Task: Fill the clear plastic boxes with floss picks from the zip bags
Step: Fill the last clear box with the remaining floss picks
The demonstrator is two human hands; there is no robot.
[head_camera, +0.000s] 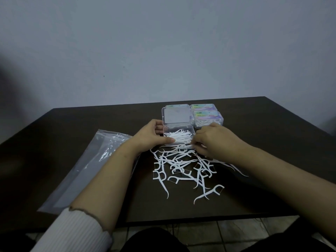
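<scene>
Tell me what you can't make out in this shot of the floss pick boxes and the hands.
- Right hand fingertips: curled under at the pile of floss picks, head view; whether they pinch a pick is hidden.
- Labels on the closed boxes: too small and blurred to read.
- Zip bag: glare and the left forearm hide how many picks remain.
- Open box: the left hand covers its left wall.

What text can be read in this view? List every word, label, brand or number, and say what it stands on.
No text can be read.
Near closed box: a colourful label on its lid carries dark print, too small and blurred to read.
Far closed box: the same kind of label, also blurred.
Box behind the open box's lid: only a strip of label shows, unreadable.
Open box, its lid and zip bag: no print visible.
</scene>
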